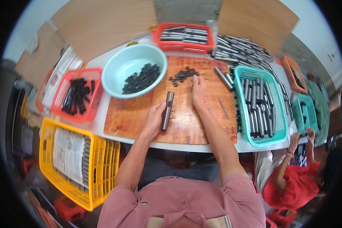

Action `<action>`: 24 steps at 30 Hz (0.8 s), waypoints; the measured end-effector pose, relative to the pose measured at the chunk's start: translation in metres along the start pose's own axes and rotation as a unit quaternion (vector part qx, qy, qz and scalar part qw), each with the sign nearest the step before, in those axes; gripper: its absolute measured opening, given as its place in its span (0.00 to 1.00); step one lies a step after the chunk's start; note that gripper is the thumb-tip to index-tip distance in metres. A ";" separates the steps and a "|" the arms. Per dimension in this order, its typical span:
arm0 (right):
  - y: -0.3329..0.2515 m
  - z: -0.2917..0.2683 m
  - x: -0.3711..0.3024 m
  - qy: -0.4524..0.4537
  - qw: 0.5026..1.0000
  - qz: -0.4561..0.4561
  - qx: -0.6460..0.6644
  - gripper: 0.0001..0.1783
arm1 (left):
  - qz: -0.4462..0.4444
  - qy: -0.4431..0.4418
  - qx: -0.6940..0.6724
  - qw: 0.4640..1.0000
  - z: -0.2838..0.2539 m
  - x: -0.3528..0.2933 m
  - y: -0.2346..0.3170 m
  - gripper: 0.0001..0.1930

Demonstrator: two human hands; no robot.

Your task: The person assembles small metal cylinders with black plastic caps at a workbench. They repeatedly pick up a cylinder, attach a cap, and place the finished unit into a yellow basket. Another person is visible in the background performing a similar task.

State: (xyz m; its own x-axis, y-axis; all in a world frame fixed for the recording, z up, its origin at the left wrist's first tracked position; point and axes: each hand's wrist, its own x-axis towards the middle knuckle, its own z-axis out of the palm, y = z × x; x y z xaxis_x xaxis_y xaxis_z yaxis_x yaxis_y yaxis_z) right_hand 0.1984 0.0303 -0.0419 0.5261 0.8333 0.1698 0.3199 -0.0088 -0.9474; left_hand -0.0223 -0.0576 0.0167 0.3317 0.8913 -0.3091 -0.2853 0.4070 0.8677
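The left fingers point(173, 114) hold a metal tube point(167, 112).

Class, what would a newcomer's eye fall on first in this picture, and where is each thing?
Probably the big pale blue bowl of black parts, overlapping the upper left of the wooden board, and the yellow crate at lower left. At the center, the left hand holds a metal tube over the board, while the right hand is at a scatter of small black pieces.
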 end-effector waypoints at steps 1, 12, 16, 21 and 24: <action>-0.006 0.000 -0.006 -0.001 0.999 -0.033 0.009 0.21 | 0.016 -0.002 -0.029 0.999 -0.006 -0.013 0.000 0.20; 0.030 -0.012 0.013 -0.063 0.989 -0.101 0.086 0.19 | 0.099 0.181 0.024 0.978 -0.085 -0.191 0.015 0.14; 0.030 0.001 0.014 -0.081 0.990 -0.075 0.092 0.19 | 0.160 0.414 0.213 0.871 -0.143 -0.268 0.032 0.22; 0.031 -0.016 0.016 -0.098 0.990 -0.067 0.081 0.20 | 0.152 0.539 0.255 0.789 -0.226 -0.355 0.091 0.32; 0.025 -0.004 0.013 -0.104 0.990 -0.068 0.061 0.18 | 0.117 0.568 0.288 0.762 -0.291 -0.400 0.073 0.29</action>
State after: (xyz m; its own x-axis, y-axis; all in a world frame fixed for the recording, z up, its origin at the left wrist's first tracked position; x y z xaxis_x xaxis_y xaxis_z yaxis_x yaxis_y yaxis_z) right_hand 0.2163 0.0381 -0.0621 0.3068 0.9184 0.2498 0.2711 0.1673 -0.9479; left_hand -0.4375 -0.3260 0.0907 -0.7539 0.6564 0.0277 0.3342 0.3468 0.8764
